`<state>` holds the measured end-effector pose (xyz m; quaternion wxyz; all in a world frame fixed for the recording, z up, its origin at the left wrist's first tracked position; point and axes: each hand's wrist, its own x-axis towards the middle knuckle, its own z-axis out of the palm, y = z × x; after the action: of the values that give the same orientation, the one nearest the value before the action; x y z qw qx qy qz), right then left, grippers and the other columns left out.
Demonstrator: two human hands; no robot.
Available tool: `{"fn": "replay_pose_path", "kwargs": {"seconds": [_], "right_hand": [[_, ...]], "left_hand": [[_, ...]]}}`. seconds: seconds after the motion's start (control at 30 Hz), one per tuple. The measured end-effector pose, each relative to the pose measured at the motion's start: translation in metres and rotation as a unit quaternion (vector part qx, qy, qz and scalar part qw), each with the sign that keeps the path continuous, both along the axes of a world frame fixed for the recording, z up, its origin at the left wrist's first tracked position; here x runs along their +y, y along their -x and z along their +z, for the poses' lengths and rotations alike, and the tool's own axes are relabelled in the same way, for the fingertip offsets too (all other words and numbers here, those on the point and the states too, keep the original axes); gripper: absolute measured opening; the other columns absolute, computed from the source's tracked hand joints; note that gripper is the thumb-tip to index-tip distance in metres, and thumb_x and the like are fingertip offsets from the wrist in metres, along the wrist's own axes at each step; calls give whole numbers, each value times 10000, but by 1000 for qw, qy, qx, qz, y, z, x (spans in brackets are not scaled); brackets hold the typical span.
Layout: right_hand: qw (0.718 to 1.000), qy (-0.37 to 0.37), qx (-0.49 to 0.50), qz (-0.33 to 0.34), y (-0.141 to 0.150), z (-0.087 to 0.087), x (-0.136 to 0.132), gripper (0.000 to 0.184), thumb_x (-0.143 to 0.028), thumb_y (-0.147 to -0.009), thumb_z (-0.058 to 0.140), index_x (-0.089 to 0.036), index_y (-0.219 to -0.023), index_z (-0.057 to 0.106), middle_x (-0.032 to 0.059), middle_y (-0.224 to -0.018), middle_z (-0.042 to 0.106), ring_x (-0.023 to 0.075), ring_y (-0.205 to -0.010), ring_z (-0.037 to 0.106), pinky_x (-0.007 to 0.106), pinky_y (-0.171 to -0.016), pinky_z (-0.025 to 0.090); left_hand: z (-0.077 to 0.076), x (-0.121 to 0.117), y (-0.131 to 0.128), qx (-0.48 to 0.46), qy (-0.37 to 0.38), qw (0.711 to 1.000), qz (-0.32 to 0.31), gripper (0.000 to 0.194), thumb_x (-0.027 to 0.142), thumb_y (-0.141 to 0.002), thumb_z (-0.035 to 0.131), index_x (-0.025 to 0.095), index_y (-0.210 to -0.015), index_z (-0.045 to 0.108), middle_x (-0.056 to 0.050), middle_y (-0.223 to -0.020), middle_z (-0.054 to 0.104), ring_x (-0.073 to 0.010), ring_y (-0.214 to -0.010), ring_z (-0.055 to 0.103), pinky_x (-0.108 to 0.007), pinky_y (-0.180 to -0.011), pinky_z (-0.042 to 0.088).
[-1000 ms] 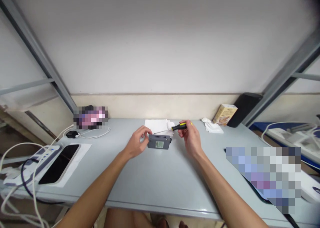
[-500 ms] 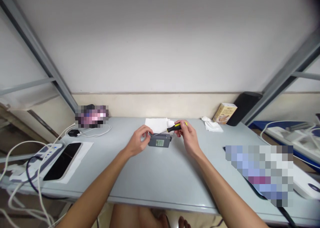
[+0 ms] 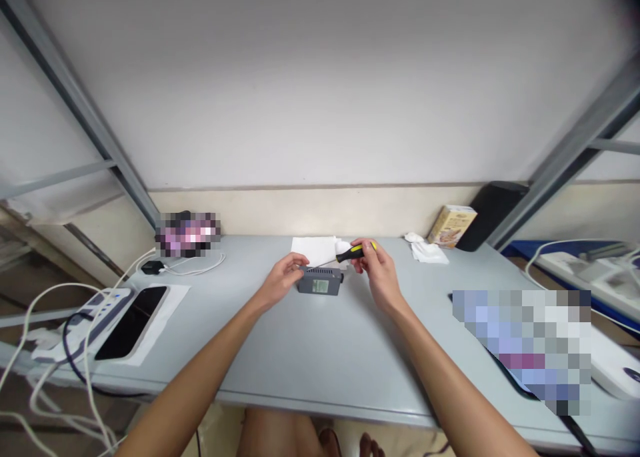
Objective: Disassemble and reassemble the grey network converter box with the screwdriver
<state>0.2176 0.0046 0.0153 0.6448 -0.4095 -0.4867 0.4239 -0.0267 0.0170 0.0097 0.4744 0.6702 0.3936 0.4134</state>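
Grey vented box point(image 3: 321, 285) is on the table point(image 3: 285, 363), long axis running left-right. Left hand point(image 3: 281, 278) is nearer, fingers bunched at its left end, can't tell if gripping. Right hand point(image 3: 378, 270), past the other end, holds a black-and-yellow screwdriver point(image 3: 350, 253) angled down-left.

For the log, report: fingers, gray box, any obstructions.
Right fingers around screwdriver, shaft angled toward gray box. Left fingers at box's left end. White paper behind; nothing seen blocking the screwdriver.
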Motion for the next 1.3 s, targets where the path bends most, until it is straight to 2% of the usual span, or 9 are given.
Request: {"fn": "replay_pose_path", "kwargs": {"seconds": [0.13, 0.27, 0.4, 0.5, 0.67, 0.83, 0.93, 1.07, 1.3], "right_hand": [[994, 44, 97, -21, -1, -3, 5, 466, -698, -851, 686, -242, -949, 687, -32, -606, 554, 128, -542, 456, 275, -535, 350], [975, 101, 198, -31, -2, -1, 6, 427, -631, -806, 759, -243, -965, 679, -31, -641, 567, 115, -548, 457, 245, -502, 373], [953, 134, 267, -41, -5, -3, 9, 379, -556, -781, 801, -238, -955, 690, -23, -690, 591, 100, -561, 472, 209, -471, 393], [948, 145, 279, -40, -7, -5, 11, 354, -531, -788, 801, -233, -946, 695, -23, -675, 591, 95, -547, 461, 199, -462, 401], [952, 145, 267, -39, -7, -10, 12, 364, -541, -795, 794, -224, -942, 692, -23, -674, 588, 92, -538, 449, 197, -452, 394], [955, 162, 245, -45, -7, -19, 14, 367, -557, -810, 766, -231, -961, 688, -25, -682, 596, 92, -535, 450, 202, -458, 396], [957, 170, 233, -43, -7, -24, 16, 387, -563, -806, 761, -224, -975, 681, -26, -679, 601, 88, -525, 439, 204, -453, 384], [959, 169, 223, -41, -6, -26, 16, 409, -577, -790, 770, -222, -972, 678, -32, -665, 594, 89, -515, 431, 215, -447, 376], [964, 165, 202, -46, -5, -24, 15, 389, -590, -806, 749, -238, -956, 683, -33, -671, 601, 99, -511, 445, 240, -451, 377]], "left_hand": [[1, 0, 0, 38, -21, 999, 3, 210, 253, -870, 575, 176, -1053, 644, -37, -967, 624, -160, -827, 545, -273, -749, 438], [5, -6, 1, 109, -118, 986, 34, 120, 245, -919, 571, 190, -992, 649, -9, -837, 588, -157, -770, 518, -288, -770, 441], [9, -13, 0, 133, -217, 967, 12, 88, 199, -961, 548, 202, -969, 635, -53, -990, 667, -182, -899, 595, -310, -854, 469], [11, -15, 1, 134, -232, 963, -15, 77, 196, -983, 542, 208, -965, 617, -64, -1030, 678, -190, -953, 629, -326, -908, 491], [2, -11, 4, 145, -198, 969, -18, 40, 219, -950, 616, 215, -990, 624, -75, -1109, 721, -203, -985, 666, -356, -935, 519], [-14, -5, 1, 58, -147, 987, 28, 125, 307, -930, 685, 194, -903, 639, -127, -1188, 753, -252, -1103, 709, -402, -990, 540], [-20, 0, -2, 25, -115, 992, 50, 210, 385, -918, 712, 187, -923, 645, -127, -1146, 759, -247, -1071, 720, -412, -1004, 543], [-29, 8, -2, 6, -43, 997, 63, 350, 521, -893, 724, 186, -925, 628, -84, -991, 760, -232, -978, 728, -376, -918, 564], [-32, 12, -1, 20, 7, 998, 65, 418, 569, -861, 745, 166, -923, 657, -83, -981, 762, -239, -999, 729, -390, -962, 553]]}}
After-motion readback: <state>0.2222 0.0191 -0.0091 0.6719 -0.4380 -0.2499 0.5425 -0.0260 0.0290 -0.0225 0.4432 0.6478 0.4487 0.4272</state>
